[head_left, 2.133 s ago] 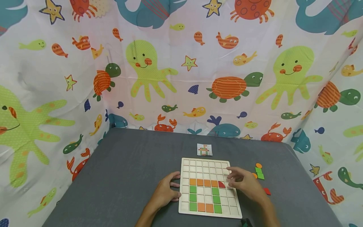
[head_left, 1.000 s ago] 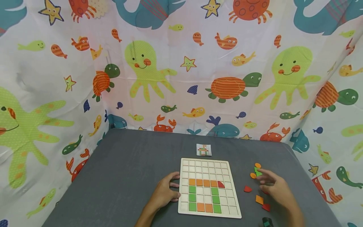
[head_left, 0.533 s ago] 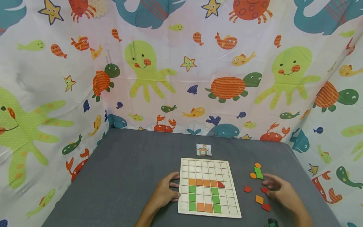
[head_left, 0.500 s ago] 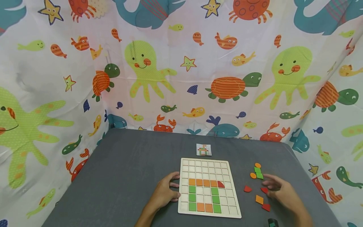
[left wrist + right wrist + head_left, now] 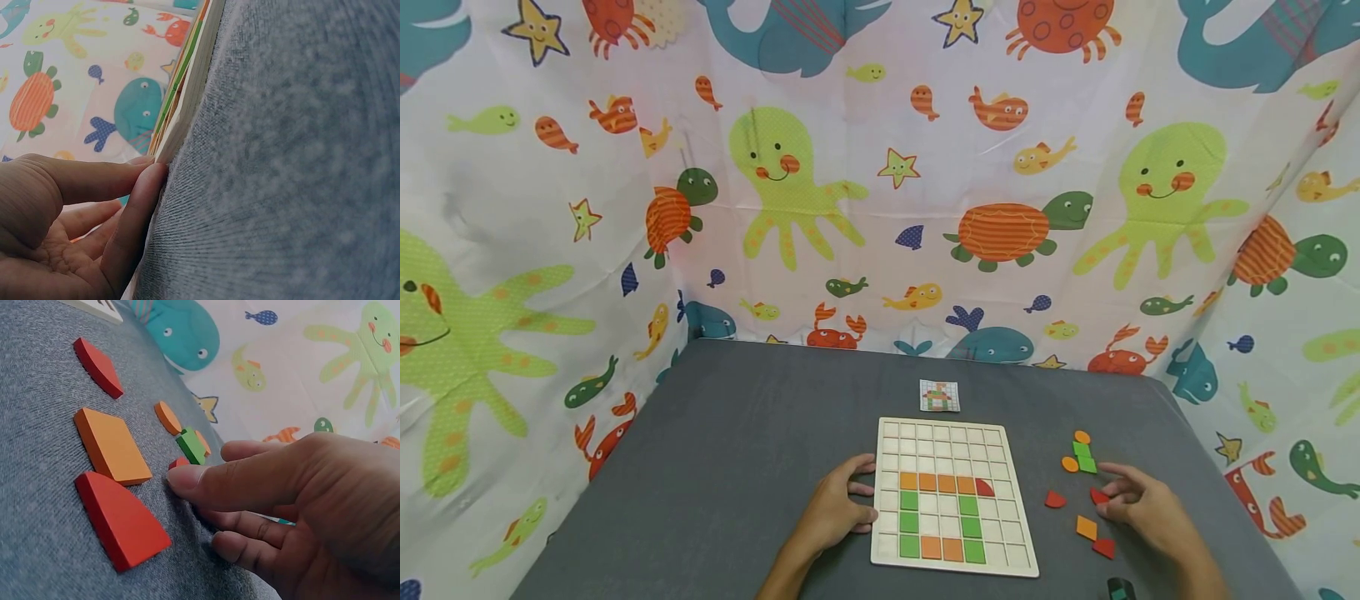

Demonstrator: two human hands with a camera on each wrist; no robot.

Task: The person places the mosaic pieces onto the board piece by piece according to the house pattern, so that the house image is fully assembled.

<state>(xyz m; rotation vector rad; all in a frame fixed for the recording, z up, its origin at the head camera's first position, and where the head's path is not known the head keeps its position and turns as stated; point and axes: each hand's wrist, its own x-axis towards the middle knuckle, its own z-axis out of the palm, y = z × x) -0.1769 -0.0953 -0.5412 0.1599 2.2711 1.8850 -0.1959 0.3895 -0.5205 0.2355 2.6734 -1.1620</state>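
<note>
My left hand (image 5: 837,506) rests with its thumb and fingertips against the left edge of a pale wooden grid board (image 5: 1015,550). In the left wrist view, the fingertips meet the thin edge of the board (image 5: 201,69). My right hand (image 5: 1150,508) pinches a red quarter-round tile (image 5: 1098,496) on the table; in the right wrist view the thumb hides most of that tile (image 5: 179,462). Square orange tiles (image 5: 928,482), green tiles (image 5: 971,527) and one red quarter-round tile (image 5: 984,488) fill cells of the board.
Right of the board lie an orange square (image 5: 1086,527), loose red tiles (image 5: 1055,498), green tiles (image 5: 1086,464) and orange round tiles (image 5: 1070,464). A small pattern card (image 5: 939,396) lies beyond the board on the grey table (image 5: 760,433). A sea-animal cloth (image 5: 895,275) hangs behind.
My right hand left the board, moved to the loose tiles on the right, then drew back slightly onto a red tile, which has shifted a little. My left hand stayed at the board.
</note>
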